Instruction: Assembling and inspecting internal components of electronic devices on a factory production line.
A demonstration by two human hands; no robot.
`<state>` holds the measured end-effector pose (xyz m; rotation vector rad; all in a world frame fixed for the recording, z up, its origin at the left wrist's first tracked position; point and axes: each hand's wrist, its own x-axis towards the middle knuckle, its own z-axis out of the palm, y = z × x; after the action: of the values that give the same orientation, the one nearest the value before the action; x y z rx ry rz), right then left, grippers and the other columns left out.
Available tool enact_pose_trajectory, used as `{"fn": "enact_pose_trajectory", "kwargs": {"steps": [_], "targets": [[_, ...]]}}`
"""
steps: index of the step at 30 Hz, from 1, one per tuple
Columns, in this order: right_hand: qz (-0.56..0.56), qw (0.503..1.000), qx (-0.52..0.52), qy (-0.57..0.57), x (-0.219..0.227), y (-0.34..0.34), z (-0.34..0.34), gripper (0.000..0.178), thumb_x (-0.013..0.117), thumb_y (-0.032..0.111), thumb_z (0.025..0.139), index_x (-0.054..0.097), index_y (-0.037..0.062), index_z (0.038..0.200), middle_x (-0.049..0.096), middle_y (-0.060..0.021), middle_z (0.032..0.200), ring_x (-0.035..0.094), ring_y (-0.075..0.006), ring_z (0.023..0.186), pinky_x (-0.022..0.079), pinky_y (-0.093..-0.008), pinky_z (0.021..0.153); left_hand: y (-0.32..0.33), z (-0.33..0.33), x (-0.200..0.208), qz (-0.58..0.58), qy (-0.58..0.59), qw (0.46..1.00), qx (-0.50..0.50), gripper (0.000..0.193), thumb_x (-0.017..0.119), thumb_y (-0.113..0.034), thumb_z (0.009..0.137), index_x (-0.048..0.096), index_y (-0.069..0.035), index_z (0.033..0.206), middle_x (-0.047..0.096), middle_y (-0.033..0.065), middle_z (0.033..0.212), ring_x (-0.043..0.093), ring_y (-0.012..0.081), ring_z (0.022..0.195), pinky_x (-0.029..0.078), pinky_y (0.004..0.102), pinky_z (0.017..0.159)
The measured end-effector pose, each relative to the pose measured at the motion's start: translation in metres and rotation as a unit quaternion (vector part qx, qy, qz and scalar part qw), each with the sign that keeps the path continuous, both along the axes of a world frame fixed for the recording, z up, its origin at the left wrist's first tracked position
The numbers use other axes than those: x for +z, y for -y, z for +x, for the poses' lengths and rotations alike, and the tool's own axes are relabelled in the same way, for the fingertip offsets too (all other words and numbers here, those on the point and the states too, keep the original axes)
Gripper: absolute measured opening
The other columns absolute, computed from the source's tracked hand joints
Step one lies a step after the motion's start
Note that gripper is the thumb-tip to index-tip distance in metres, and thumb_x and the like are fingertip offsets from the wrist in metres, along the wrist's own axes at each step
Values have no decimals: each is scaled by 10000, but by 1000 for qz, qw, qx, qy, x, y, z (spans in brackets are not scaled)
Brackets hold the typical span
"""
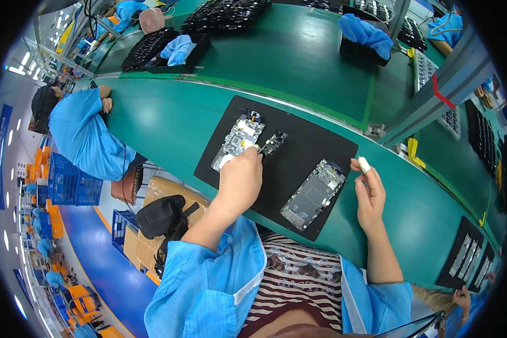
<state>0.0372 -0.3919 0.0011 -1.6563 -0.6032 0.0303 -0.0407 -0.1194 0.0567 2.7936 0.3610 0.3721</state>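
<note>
At the bottom centre of the frame your blue smock sleeves and striped shirt fill the foreground, with both forearms reaching up toward a green tabletop (169, 121) that runs diagonally across the picture. Your right hand (370, 194), right of centre, is raised just off the edge of a black mat (298, 149), its grip pinched on a small white piece (364, 164) between thumb and fingertips. Just left of that hand, a silver phone frame (314, 194) lies flat on the mat, tilted, near the mat's lower right corner. Your left hand (240, 179), at the centre of the frame, rests over the mat with its grip closed on something small and white at the fingertips; what it is cannot be made out. Those fingertips meet a second opened phone assembly (236, 141), which lies toward the mat's upper left, and a small dark part (274, 143) lies just beside it to the right. Farther away, at the left of the frame, another person in a blue smock (81, 135) leans on the tabletop. Along the top of the frame sit black trays (152, 50) with blue cloths (177, 49).
</note>
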Motion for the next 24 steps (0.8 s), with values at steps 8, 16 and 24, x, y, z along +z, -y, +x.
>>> {"fn": "enact_pose_trajectory", "kwargs": {"steps": [8, 16, 24], "targets": [[124, 947, 185, -233, 10, -10, -2, 403, 435, 180, 1002, 466, -34, 1342, 573, -175, 1264, 573, -238, 1140, 475, -360, 937, 22, -9, 3, -512, -65, 846, -133, 145, 511, -63, 949, 566, 46, 870, 453, -53, 618, 360, 1, 609, 295, 224, 481], [155, 871, 198, -422, 9, -2, -2, 445, 453, 257, 1010, 442, -18, 1360, 612, -127, 1141, 593, -192, 1052, 504, -320, 862, 51, -6, 17, -596, -165, 773, -145, 142, 523, -10, 931, 591, 61, 1033, 629, -5, 796, 479, -3, 696, 395, 180, 576], [147, 818, 256, -494, 19, 3, 0, 405, 471, 303, 1005, 535, 6, 1273, 616, -95, 1091, 623, -180, 927, 547, -307, 777, 51, -9, 20, -584, -180, 770, -182, 161, 523, 6, 927, 589, 75, 1057, 663, 29, 888, 513, 7, 768, 421, 176, 645]]}}
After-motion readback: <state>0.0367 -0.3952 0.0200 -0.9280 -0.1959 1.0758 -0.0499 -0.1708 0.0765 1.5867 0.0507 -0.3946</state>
